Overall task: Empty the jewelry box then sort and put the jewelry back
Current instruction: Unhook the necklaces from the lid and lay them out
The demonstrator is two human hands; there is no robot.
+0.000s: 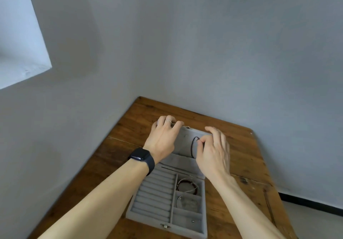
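The jewelry box [154, 198] is pale grey inside and out, its ring rolls ribbed in even stripes. The bench [241, 164] is warm brown wood with streaky grain and dark knots. The cord bracelet [192, 147] is dark maroon, the beaded bracelet [187, 185] red-brown with white. The smartwatch [142, 155] is black, the ring [168, 121] silver, the wall [204, 53] pale grey-blue.

Wooden table [241, 155] sitting in a grey corner
Its plank top (knots and cracks showing) is butting against the pale wall [222, 53]; a black baseboard [306, 202] is running along the right, and a white panel [18, 44] is showing upper left.
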